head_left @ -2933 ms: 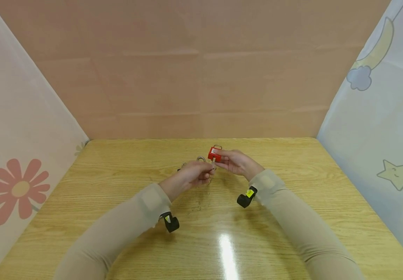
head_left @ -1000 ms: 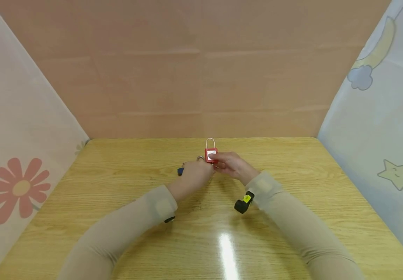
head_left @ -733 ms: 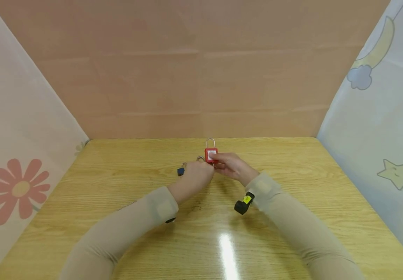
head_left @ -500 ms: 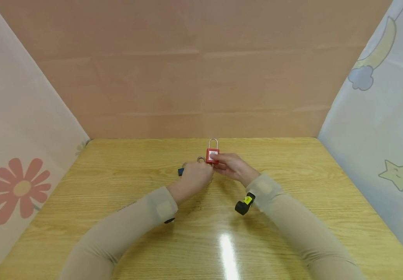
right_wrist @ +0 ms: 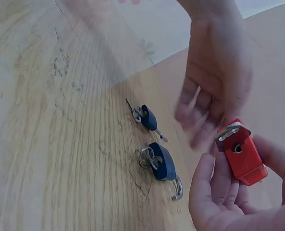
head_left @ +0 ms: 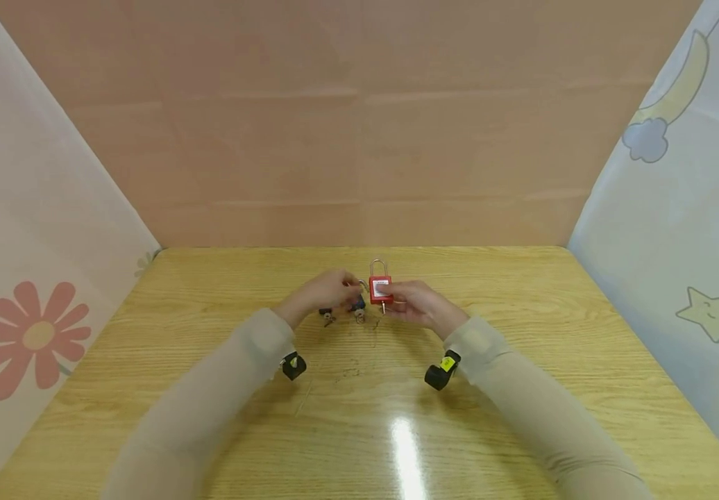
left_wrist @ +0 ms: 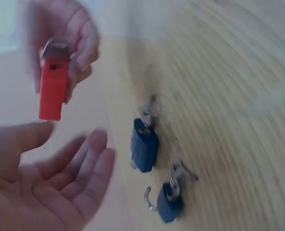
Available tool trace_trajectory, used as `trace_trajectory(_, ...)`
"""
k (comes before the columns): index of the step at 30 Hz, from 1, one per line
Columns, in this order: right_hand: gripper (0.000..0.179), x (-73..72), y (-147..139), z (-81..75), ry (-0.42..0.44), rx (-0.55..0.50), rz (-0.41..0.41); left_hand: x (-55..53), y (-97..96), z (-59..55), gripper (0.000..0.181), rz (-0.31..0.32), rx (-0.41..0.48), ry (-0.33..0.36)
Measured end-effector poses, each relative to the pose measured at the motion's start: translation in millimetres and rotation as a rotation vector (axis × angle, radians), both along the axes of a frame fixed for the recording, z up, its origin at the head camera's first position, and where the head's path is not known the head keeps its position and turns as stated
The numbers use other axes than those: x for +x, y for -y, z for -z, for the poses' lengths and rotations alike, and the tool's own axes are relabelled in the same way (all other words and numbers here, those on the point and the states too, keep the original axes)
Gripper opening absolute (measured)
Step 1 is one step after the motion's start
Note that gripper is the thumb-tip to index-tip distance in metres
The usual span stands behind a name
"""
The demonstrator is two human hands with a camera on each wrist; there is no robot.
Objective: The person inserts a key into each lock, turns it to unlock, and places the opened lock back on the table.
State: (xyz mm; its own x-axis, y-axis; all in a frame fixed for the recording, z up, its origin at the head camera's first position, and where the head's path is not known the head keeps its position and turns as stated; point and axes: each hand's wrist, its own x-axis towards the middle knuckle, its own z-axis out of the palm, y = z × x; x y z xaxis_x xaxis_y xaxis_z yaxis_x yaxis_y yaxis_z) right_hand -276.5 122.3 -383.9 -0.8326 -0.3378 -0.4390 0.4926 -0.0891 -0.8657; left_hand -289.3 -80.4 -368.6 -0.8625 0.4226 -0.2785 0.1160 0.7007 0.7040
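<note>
My right hand (head_left: pixel 418 303) holds a red padlock (head_left: pixel 380 282) with a white label, upright with its steel shackle on top. A key (right_wrist: pixel 232 133) sticks out of its underside. My left hand (left_wrist: pixel 51 183) is just left of the padlock, fingers loosely spread, nothing in them. The right wrist view shows those fingers blurred, close to the red body. Below on the table are two dark blue padlocks, the larger one (right_wrist: pixel 162 161) and the smaller one (right_wrist: pixel 148 118), each with keys on a ring. Whether the red padlock's shackle is locked, I cannot tell.
The wooden table (head_left: pixel 522 361) runs back to a plain brownish backdrop (head_left: pixel 359 139). Patterned white panels stand at left (head_left: pixel 41 208) and right (head_left: pixel 697 222). Dark scuff marks (head_left: pixel 350 373) show on the tabletop in front of the hands.
My left hand, earlier at the key under the red padlock, has let go and moved up and left, its fingers opening. The right hand has lowered the padlock slightly.
</note>
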Motion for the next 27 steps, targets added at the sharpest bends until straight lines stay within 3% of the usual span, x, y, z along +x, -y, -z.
trace_trajectory(4,0.037,4.7,4,-0.8,-0.017,0.022,-0.046,-11.6,-0.7,-0.7,0.045,-0.204,0.461,0.223)
trace_trajectory(7,0.034,8.2,7,-1.1,-0.018,0.021,-0.074,-13.3,-5.9,-0.5,0.043,-0.297,0.643,0.330)
trace_trajectory(13,0.040,11.0,10,-1.0,0.001,0.003,-0.091,-11.9,-15.7,3.2,0.032,-0.388,0.677,0.334)
trace_trajectory(18,0.039,13.1,13,-0.9,-0.006,0.014,-0.100,-15.0,-14.6,4.5,0.033,-0.396,0.697,0.325)
trace_trajectory(24,0.034,14.5,20,-0.9,-0.014,0.008,-0.125,-21.2,-8.6,1.7,0.031,-0.467,0.769,0.281)
trace_trajectory(27,0.034,14.2,21,-1.7,-0.032,0.013,-0.130,-21.6,-7.4,0.2,0.031,-0.476,0.752,0.292)
